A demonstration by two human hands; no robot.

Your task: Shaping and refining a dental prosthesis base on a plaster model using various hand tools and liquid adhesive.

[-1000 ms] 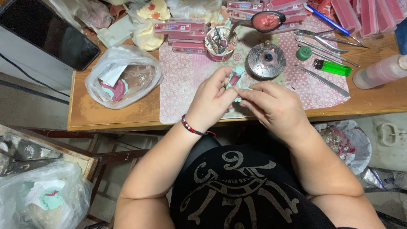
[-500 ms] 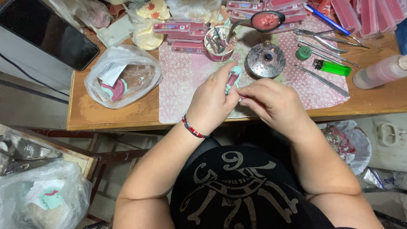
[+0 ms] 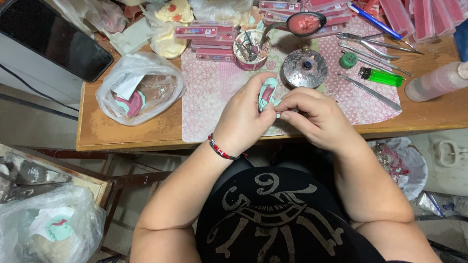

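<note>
got my left hand [image 3: 243,119] pinched shut on this little teal-pink piece [image 3: 267,95], just in front of the round burner [image 3: 305,67]. right hand [image 3: 317,119] closed at its lower edge. seems light, probably fragile, so edges only

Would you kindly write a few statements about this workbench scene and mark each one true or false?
1. Both hands hold a small teal and pink piece together. True: the left hand and the right hand meet on it.
2. The green lighter lies left of the hands. False: it lies to their right, near the metal tools.
3. A clear plastic bag sits on the wooden table. True.
4. The bracelet is on the right wrist. False: it is on the left wrist.
5. The cup of tools stands on the floor. False: it stands on the table.
</note>
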